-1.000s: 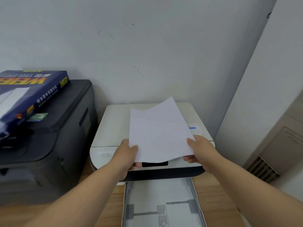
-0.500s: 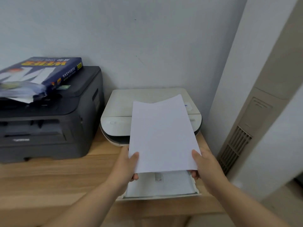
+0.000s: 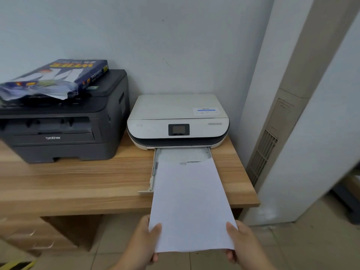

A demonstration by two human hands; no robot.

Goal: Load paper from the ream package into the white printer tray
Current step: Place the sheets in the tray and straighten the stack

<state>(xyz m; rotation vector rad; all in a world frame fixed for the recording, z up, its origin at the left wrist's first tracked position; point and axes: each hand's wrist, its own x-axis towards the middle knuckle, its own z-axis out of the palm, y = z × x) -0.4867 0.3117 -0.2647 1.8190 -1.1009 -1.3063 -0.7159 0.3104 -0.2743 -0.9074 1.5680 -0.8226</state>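
A thin stack of white paper (image 3: pixel 190 205) is held flat between both hands, its far edge lying over the pulled-out tray (image 3: pixel 182 153) of the white printer (image 3: pixel 176 117). My left hand (image 3: pixel 143 243) grips the paper's near left corner and my right hand (image 3: pixel 240 243) grips the near right corner. The paper covers most of the tray and reaches out past the desk's front edge. The torn-open blue ream package (image 3: pixel 56 77) lies on top of the black printer (image 3: pixel 64 121) at the left.
Both printers stand on a wooden desk (image 3: pixel 78 182) against a pale wall. A tall white unit with a vent grille (image 3: pixel 263 154) stands right of the desk. Drawers (image 3: pixel 29 236) sit under the desk at the left, above a tiled floor.
The view has pulled back and down from the printer. The paper, held above the printer a second ago, has come down toward me and now lies over the open tray.
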